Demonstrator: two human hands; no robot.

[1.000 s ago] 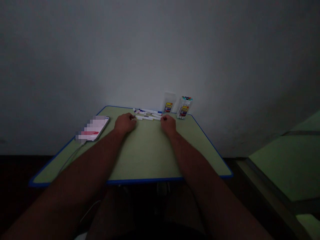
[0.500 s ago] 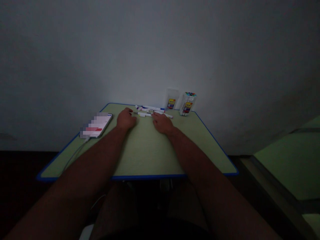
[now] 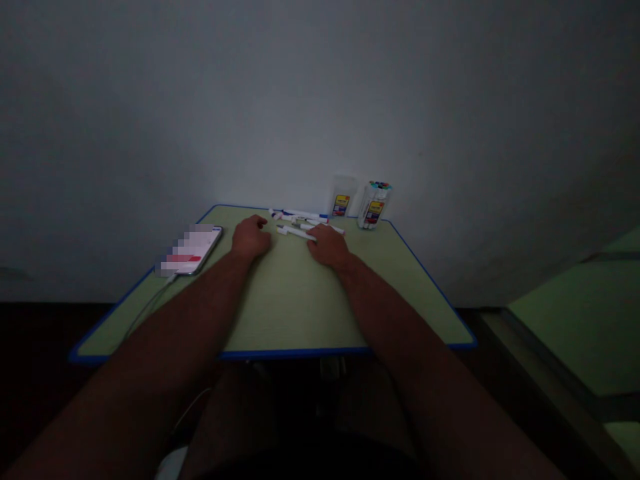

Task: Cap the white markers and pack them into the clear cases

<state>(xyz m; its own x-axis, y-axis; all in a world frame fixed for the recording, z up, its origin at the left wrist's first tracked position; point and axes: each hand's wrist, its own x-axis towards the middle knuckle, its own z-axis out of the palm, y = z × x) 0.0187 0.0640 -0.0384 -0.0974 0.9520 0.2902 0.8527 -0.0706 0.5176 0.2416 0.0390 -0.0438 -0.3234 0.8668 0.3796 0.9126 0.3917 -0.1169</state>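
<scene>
A white marker lies slanted between my hands, its left end lying apart from my left fingers. My right hand is closed around its right end, palm down over the table. To the left, my left hand rests at the tabletop with thumb and fingers apart and nothing visible in them. Behind the hands, several white markers with blue and reddish ends lie in a loose group, one partly hidden by my right hand.
On the green table with a blue edge, a clear case stands near the wall. Beside it is a second case packed with markers. A phone with a cable lies at the left.
The held marker has tilted, its right end now nearer to me. Its left end has come away from my left fingers, which look more spread. My right fingers have drawn in around the marker.
</scene>
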